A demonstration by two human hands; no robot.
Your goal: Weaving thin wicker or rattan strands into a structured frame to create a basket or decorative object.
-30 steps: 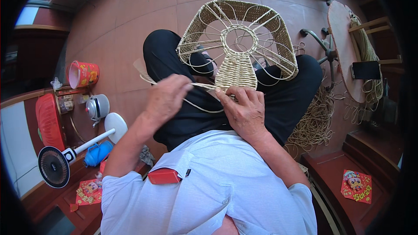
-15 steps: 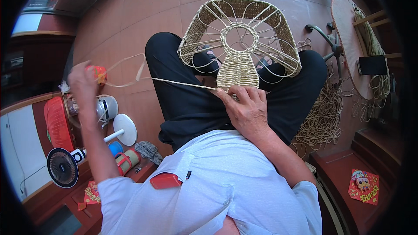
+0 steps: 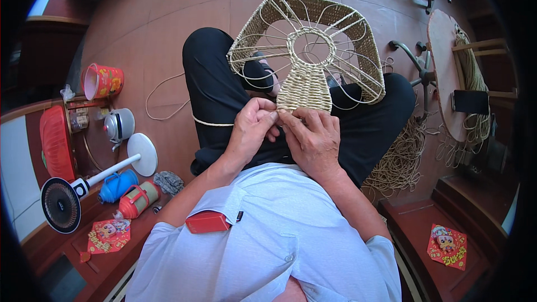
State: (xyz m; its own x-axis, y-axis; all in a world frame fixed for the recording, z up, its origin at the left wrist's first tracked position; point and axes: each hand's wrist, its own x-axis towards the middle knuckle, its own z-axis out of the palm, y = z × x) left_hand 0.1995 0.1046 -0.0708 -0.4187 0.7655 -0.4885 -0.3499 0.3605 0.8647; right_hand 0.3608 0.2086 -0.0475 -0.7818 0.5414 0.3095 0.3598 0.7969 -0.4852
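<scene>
A woven straw frame (image 3: 305, 84) with a round ring, radiating wires and woven rim rests across my spread knees. At the near edge of its tightly woven panel, my left hand (image 3: 254, 126) pinches a pale cord (image 3: 215, 123), its fingertips beside those of my right hand (image 3: 310, 134). My right hand grips that panel edge, thumb and fingers on the weave; the exact spot where cord and weave meet is hidden by fingers. The cord runs leftward over my black-trousered leg and hangs in a loop.
At left are a red bucket (image 3: 103, 81), kettle (image 3: 118, 124), pedestal fan (image 3: 60, 204), blue thermos (image 3: 118, 184) and red thermos (image 3: 137, 199). At right are a wooden board (image 3: 442, 67) with hanging cord (image 3: 474, 126), a dark flat device (image 3: 470, 102), chair base (image 3: 417, 61) and a cord pile (image 3: 394, 162).
My left hand swung far out left with the cord, then came back right to the panel edge beside my right hand, which stays there. The cord's loop now hangs at left.
</scene>
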